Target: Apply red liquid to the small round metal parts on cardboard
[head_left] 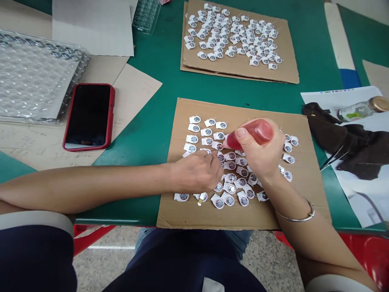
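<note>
Head view shows the right hand (264,152) closed around a red squeeze bottle (253,132), tilted, its pale nozzle (225,144) pointing down-left at small round silver-centred pieces with white tabs (229,188) on a flat brown cardboard sheet (304,182) atop the green bench (136,134). The left hand (197,172) curls low over the pieces; whether it pinches one, I cannot tell.

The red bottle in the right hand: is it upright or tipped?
Tipped: the right hand holds the red bottle slanted, its tip toward the white pieces.
</note>
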### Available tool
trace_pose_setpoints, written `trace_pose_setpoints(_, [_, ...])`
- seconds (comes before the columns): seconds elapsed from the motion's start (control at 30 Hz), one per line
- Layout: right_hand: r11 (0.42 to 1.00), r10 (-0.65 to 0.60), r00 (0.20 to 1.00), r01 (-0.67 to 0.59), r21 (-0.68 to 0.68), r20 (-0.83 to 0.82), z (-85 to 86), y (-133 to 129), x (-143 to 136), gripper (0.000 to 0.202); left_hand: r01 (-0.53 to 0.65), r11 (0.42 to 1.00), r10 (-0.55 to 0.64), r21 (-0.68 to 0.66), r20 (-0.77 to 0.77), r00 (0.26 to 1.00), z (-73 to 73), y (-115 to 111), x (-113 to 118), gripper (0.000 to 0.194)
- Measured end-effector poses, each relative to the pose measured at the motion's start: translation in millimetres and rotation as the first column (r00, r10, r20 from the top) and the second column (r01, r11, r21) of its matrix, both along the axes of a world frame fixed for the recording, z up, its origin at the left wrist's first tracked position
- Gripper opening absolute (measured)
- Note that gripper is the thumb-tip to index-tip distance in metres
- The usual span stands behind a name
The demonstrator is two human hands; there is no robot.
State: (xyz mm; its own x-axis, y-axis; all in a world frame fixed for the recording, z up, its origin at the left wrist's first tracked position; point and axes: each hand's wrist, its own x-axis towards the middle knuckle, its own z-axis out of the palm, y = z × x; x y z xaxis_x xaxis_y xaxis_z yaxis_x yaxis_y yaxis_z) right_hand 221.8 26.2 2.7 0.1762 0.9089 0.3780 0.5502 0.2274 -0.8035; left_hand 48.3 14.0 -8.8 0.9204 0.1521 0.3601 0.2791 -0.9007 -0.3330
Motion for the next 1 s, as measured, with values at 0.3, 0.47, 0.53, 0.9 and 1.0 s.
trace_pose_setpoints(0.3, [1.0, 0.006, 1.0, -0.006, 0.006, 0.002, -1.4, 0.6, -0.3, 0.028, 0.0, 1.0, 0.0, -0.008, 0.015, 1.0, 0.2, 0.5, 0.1, 0.022])
trace_pose_setpoints(0.47, [1.0, 0.0, 1.0, 0.001, 0.015, -0.008, -2.2, 0.7, -0.3, 0.027, 0.024, 0.999, -0.023, -0.039, 0.032, 0.999, -0.1, 0.7, -0.1, 0.02])
trace_pose_setpoints(0.53, [1.0, 0.005, 1.0, -0.005, 0.008, -0.019, -3.0, 0.8, -0.2, 0.026, 0.025, 0.999, -0.024, -0.038, 0.024, 0.999, -0.2, 0.8, -0.1, 0.021])
trace_pose_setpoints(0.9, [0.999, -0.019, 1.0, 0.02, 0.033, -0.016, -5.0, 1.7, -0.7, 0.027, 0.016, 1.0, -0.016, -0.027, 0.003, 1.0, -1.3, 1.7, -1.0, 0.021])
trace_pose_setpoints(1.0, [0.999, -0.034, 0.999, 0.034, 0.028, -0.001, -5.6, 2.1, -0.4, 0.028, 0.012, 1.0, -0.013, -0.024, -0.008, 1.0, -1.7, 2.1, -1.6, 0.021])
